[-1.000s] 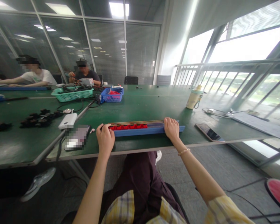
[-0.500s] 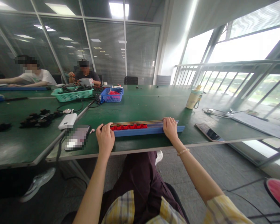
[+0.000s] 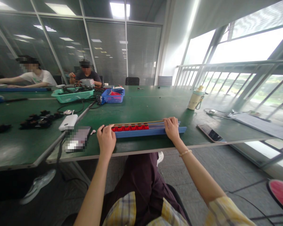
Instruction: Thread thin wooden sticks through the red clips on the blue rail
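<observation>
A long blue channel point(image 3: 141, 133) lies across the table in front of me, near its front edge. Inside its left and middle part sits a row of several red pieces point(image 3: 132, 127) with dark tops. Thin tan strands point(image 3: 143, 122) run lengthwise above them, from one hand to the other. My left hand point(image 3: 107, 137) is closed over the channel's left end, its fingertips partly hidden. Toward the right end, my right hand point(image 3: 172, 129) is closed, its fingertips at the end of the strands and its palm side against the channel.
To the left lie a phone point(image 3: 78, 139), an earbud point(image 3: 93, 132) and a white box point(image 3: 68, 121). A second phone point(image 3: 211, 133) and a cream bottle point(image 3: 195, 99) are on the right. Green point(image 3: 73, 95) and blue baskets point(image 3: 113, 96) stand farther back. Two people sit across, at far left.
My right hand has shifted slightly left along the channel, its fingers more bunched. The tan strands have moved a little with it. The left hand and the channel have stayed put.
</observation>
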`<action>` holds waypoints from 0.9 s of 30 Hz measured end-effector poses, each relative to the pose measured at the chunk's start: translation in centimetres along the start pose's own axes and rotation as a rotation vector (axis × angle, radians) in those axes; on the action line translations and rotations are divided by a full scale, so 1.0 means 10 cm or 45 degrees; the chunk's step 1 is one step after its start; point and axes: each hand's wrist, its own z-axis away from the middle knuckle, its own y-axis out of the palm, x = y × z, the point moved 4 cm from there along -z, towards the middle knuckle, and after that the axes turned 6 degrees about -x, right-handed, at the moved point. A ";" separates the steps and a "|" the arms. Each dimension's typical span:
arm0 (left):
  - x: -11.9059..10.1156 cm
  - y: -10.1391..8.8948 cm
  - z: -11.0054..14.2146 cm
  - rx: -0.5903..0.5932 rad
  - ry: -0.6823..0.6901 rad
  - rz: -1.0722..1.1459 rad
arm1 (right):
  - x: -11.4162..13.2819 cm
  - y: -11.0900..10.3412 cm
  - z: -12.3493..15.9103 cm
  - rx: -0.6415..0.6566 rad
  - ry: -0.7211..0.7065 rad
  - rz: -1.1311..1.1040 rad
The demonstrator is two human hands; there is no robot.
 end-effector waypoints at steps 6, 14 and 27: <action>0.00 0.00 0.00 0.002 0.001 -0.004 | -0.02 0.00 0.00 -0.043 0.009 0.003; -0.01 -0.01 0.00 0.000 -0.002 -0.023 | 0.00 -0.01 -0.01 -0.027 0.007 0.034; 0.01 0.03 0.02 0.012 -0.003 -0.066 | -0.07 -0.10 -0.01 -0.153 0.161 0.044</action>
